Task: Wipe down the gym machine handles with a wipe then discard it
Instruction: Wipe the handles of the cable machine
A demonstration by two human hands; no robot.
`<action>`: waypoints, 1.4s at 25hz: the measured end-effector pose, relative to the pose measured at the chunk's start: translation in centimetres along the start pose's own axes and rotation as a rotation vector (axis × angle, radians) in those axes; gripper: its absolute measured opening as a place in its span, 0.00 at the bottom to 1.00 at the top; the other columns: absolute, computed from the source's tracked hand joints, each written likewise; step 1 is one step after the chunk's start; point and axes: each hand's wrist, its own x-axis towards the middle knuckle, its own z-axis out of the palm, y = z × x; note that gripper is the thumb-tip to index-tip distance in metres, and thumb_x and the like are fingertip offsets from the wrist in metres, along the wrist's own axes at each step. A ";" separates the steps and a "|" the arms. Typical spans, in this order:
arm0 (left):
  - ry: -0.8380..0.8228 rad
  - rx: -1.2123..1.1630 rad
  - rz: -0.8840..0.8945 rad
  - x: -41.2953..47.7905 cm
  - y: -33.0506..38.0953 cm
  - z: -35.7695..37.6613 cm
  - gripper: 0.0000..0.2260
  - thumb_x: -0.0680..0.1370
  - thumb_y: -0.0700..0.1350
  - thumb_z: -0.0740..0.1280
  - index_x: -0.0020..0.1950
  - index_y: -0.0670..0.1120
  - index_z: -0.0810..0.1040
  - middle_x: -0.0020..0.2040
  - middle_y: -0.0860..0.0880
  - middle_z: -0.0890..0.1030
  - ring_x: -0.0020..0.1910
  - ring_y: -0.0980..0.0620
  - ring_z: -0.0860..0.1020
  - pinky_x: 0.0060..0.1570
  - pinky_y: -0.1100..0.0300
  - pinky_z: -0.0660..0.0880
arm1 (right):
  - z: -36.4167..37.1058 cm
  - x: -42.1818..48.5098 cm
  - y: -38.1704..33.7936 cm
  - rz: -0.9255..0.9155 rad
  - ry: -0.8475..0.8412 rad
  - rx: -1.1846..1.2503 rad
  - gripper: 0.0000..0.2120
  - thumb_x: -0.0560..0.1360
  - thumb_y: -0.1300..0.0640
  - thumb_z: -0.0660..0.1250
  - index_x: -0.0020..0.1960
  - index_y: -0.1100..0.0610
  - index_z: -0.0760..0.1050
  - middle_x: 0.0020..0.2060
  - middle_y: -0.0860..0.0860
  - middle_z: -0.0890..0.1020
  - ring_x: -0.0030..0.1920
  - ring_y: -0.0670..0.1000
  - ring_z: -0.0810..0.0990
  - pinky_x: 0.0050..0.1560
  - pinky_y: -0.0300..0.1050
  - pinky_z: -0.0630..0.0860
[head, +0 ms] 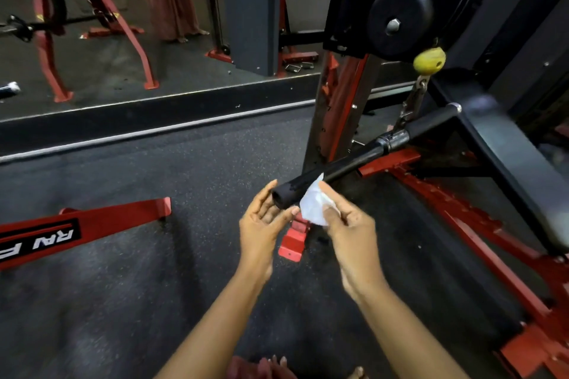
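Forearms (400,326) reach to the black handle bar (354,163): left grip (264,220), released and flat-fingered, cups its open end, while right grip (346,226) pinches the crumpled white wipe (312,208) against it, best wrapped fully round and drawn along the sleeve.

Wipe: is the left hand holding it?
No, the right hand pinches the wipe against the bar handle, while the left hand is open by the bar's end.

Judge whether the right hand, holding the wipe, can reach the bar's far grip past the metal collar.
Probably yes. The right hand holds the wipe on the near grip, and the far grip lies bare farther along; only the clip at the collar interrupts the path.
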 end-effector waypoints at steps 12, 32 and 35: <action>0.187 -0.374 -0.046 -1.9 -0.4 3.9 0.12 0.72 0.26 0.64 0.48 0.41 0.78 0.39 0.50 0.84 0.41 0.56 0.82 0.45 0.66 0.79 | -0.1 8.7 -4.5 -1.343 -0.986 -1.169 0.21 0.66 0.66 0.61 0.58 0.60 0.77 0.54 0.56 0.81 0.54 0.55 0.81 0.53 0.47 0.77; 0.391 -0.136 0.153 -2.8 -0.7 5.3 0.20 0.69 0.32 0.71 0.60 0.43 0.77 0.49 0.50 0.84 0.51 0.56 0.82 0.49 0.66 0.78 | -3.7 8.6 -1.6 -1.187 -0.664 -0.954 0.28 0.65 0.75 0.67 0.63 0.59 0.74 0.59 0.54 0.78 0.61 0.51 0.75 0.64 0.42 0.69; 0.384 -0.130 0.164 -2.4 -0.7 4.8 0.19 0.70 0.31 0.71 0.59 0.44 0.78 0.50 0.50 0.84 0.51 0.56 0.82 0.47 0.67 0.77 | -6.5 9.6 -0.1 -1.270 -0.641 -1.034 0.28 0.65 0.73 0.65 0.64 0.60 0.73 0.62 0.53 0.77 0.63 0.51 0.73 0.65 0.40 0.68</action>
